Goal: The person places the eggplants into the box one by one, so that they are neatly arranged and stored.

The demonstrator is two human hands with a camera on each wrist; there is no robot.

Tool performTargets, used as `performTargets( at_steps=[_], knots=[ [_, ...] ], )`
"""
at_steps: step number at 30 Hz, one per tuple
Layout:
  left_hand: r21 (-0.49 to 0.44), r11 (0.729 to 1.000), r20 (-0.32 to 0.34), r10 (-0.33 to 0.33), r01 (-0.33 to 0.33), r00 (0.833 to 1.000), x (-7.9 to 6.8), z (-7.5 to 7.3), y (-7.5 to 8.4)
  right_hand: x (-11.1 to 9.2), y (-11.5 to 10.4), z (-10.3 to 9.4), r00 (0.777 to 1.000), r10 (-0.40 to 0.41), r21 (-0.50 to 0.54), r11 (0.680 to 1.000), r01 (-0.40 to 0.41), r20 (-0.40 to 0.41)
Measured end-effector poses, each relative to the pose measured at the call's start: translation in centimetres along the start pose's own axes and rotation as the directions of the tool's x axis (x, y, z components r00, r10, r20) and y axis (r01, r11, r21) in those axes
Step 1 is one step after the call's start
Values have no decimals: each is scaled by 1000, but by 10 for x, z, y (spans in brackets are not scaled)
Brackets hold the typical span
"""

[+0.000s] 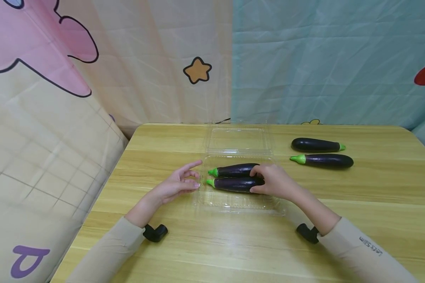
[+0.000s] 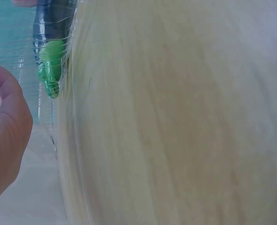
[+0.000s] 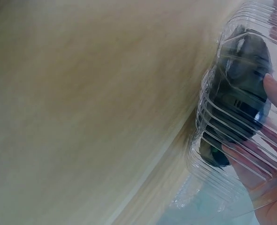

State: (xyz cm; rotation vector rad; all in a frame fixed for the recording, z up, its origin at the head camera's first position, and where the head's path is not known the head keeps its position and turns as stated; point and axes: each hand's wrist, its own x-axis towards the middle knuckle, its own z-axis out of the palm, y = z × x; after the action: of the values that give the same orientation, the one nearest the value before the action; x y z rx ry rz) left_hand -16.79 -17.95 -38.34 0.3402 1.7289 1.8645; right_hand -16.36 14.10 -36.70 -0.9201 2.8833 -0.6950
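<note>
A clear plastic clamshell box (image 1: 233,202) lies on the table with its lid (image 1: 239,139) folded back. Inside the box are two dark purple eggplants with green stems pointing left, a far one (image 1: 231,170) and a near one (image 1: 233,184). My right hand (image 1: 275,181) grips the near eggplant around its right end, thumb on the front side and fingers behind, next to the far eggplant. At the box's left side is my left hand (image 1: 173,186), fingers loosely extended and holding nothing. A green stem (image 2: 50,65) shows through the box wall in the left wrist view.
Two more eggplants lie at the back right of the wooden table (image 1: 212,251), one (image 1: 315,145) behind the other (image 1: 327,160). A printed curtain (image 1: 304,70) hangs past the table's far edge. Black camera mounts (image 1: 156,233) sit at both wrists.
</note>
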Motion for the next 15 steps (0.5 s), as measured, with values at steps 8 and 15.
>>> performTargets(
  at_steps=[8,15],
  knots=[
    [-6,1000,-18,-8,8,1000,-1,1,0,-2,2,-1,999,-22,84,996,26,-45],
    [1,1000,-17,-3,3,1000,-1,1,0,-7,3,-3,997,-19,193,981,34,-79]
  ],
)
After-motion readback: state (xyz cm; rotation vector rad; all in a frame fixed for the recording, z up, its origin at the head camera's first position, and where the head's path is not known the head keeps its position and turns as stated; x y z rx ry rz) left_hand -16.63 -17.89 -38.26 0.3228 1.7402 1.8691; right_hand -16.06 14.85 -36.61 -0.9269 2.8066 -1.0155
